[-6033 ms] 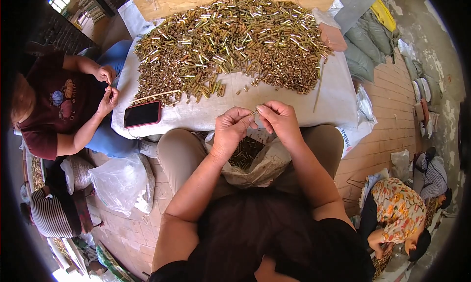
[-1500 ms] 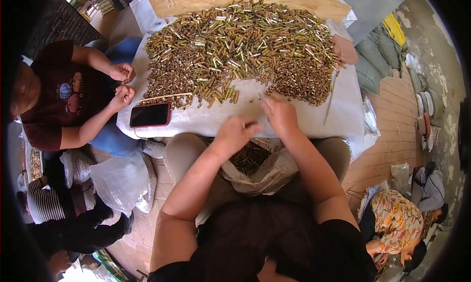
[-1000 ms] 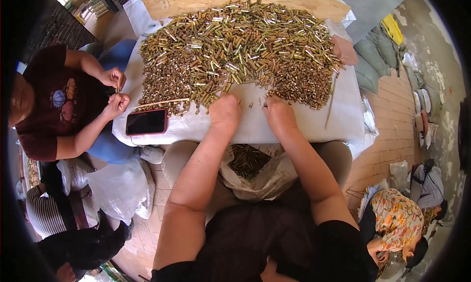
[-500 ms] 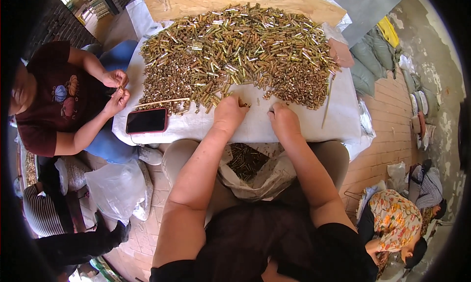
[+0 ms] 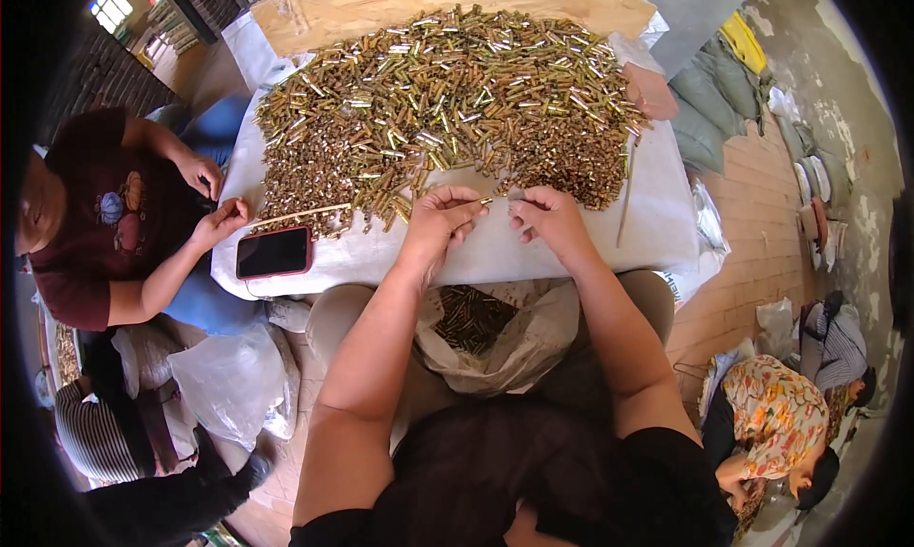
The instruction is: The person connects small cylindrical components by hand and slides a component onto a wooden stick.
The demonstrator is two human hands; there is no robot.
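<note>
My left hand point(image 5: 443, 228) is closed in a pinch above the near part of the table, with a small brass-coloured metal piece point(image 5: 486, 201) at its fingertips. Just right of it, my right hand point(image 5: 552, 221) is also pinched; what lies between its fingers is too small to make out. The hands face each other with a small gap between them. Beyond them spreads a large heap of brass-coloured metal tubes point(image 5: 447, 95). Smaller short brass-coloured pieces point(image 5: 562, 161) are piled at its near right, and a similar pile point(image 5: 309, 161) lies at the near left.
A white-covered table point(image 5: 657, 233) has a wooden board point(image 5: 457, 9) along its far edge. A phone point(image 5: 274, 253) and thin sticks point(image 5: 625, 190) lie near its sides. Between my legs hangs an open sack point(image 5: 543, 342) holding dark metal pieces. A co-worker point(image 5: 95, 204) sits at left; others crouch lower right.
My hands have lifted off the table and turned toward each other, bringing the brass-coloured piece into sight in the left fingers. The co-worker's hands at left have moved apart.
</note>
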